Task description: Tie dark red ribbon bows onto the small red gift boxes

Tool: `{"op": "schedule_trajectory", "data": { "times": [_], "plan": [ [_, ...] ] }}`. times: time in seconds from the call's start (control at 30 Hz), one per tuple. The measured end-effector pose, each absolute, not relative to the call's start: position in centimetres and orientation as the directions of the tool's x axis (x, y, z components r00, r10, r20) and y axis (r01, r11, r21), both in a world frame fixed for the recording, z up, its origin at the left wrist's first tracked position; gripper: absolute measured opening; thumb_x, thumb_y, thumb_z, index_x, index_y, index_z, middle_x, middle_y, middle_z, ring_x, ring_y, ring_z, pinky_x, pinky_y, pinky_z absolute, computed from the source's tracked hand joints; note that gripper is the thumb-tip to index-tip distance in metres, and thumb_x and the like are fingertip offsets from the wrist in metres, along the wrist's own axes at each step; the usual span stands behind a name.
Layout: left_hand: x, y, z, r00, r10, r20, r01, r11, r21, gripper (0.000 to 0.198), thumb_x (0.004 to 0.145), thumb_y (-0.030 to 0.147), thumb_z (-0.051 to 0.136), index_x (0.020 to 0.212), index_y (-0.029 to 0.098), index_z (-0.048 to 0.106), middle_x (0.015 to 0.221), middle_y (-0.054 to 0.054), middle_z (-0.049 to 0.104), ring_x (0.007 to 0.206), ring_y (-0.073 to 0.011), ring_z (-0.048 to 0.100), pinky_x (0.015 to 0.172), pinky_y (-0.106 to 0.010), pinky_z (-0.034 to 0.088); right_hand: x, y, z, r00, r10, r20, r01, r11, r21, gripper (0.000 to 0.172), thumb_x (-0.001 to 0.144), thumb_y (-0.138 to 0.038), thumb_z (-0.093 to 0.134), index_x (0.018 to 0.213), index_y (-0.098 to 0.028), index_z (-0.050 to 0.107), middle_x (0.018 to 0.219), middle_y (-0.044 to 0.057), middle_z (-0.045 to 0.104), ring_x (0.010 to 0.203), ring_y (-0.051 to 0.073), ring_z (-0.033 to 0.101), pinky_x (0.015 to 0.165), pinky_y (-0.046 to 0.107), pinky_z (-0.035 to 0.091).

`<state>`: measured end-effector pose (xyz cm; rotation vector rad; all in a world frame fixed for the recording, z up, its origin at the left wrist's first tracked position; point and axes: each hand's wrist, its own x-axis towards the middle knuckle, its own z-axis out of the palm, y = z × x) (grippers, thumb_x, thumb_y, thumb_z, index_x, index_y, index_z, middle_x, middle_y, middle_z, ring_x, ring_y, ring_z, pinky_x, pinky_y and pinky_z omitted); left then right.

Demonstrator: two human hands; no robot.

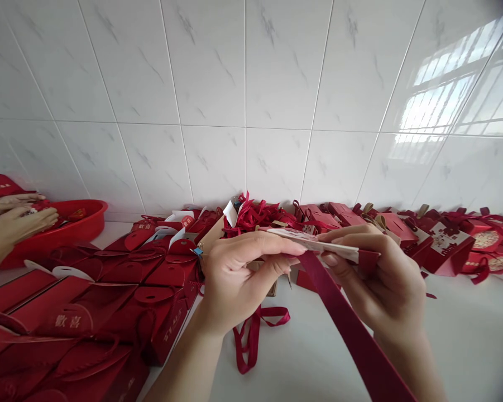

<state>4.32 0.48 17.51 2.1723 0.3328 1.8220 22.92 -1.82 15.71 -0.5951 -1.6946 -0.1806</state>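
Observation:
In front of me, seen nearly edge-on, is a flat red-and-white paper gift box [341, 249]. My left hand [247, 268] pinches its left end between thumb and fingers. Around its right end, the fingers and thumb of my right hand [381, 279] are closed. A wide dark red ribbon [339, 312] starts at the box by my left fingertips and runs down to the lower right. Whether the ribbon is threaded through the box is hidden. Below my hands, a loose loop of red ribbon [251, 340] lies on the white table [301, 368].
Rows of red gift boxes [104, 307] fill the left side. Along the tiled wall [213, 100] lie a heap of cut ribbons [263, 215] and finished boxes with ribbon handles [439, 245]. At far left, another person's hands [20, 218] work over a red basin [79, 218].

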Motion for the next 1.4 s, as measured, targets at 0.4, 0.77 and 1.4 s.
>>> {"op": "schedule_trajectory", "data": {
  "times": [0.4, 0.77, 1.4],
  "plan": [
    [4.3, 0.5, 17.5, 0.165, 0.313, 0.935, 0.034, -0.95, 0.312, 0.023, 0.074, 0.0, 0.071, 0.086, 0.019, 0.073, 0.08, 0.003, 0.075, 0.068, -0.0066, 0.068, 0.059, -0.012, 0.057, 23.1, -1.7, 15.9, -0.11, 0.258, 0.96, 0.488, 0.855, -0.174, 0.024, 0.08, -0.002, 0.063, 0.094, -0.021, 0.056, 0.089, 0.004, 0.065, 0.083, 0.02, 0.062, 0.066, 0.035, 0.048],
    [4.6, 0.3, 17.0, -0.009, 0.257, 0.966, 0.236, -0.939, 0.251, 0.019, 0.071, 0.012, 0.078, 0.08, 0.019, 0.063, 0.07, 0.004, 0.063, 0.065, -0.0085, 0.058, 0.058, -0.021, 0.049, 23.0, -1.6, 15.9, -0.154, 0.247, 0.957, 0.476, 0.867, -0.147, 0.022, 0.081, -0.003, 0.062, 0.095, -0.018, 0.056, 0.089, 0.006, 0.065, 0.082, 0.019, 0.061, 0.065, 0.036, 0.047],
    [5.3, 1.7, 16.7, 0.167, 0.529, 0.832, 0.295, -0.832, 0.47, 0.004, 0.084, 0.019, 0.063, 0.082, 0.016, 0.064, 0.076, 0.001, 0.066, 0.07, -0.01, 0.06, 0.066, -0.022, 0.048, 22.4, 0.0, 15.3, -0.03, 0.452, 0.892, 0.386, 0.828, -0.407, 0.052, 0.081, -0.022, 0.07, 0.126, -0.025, 0.043, 0.119, 0.009, 0.057, 0.112, 0.024, 0.056, 0.094, 0.042, 0.049]
  ]
}}
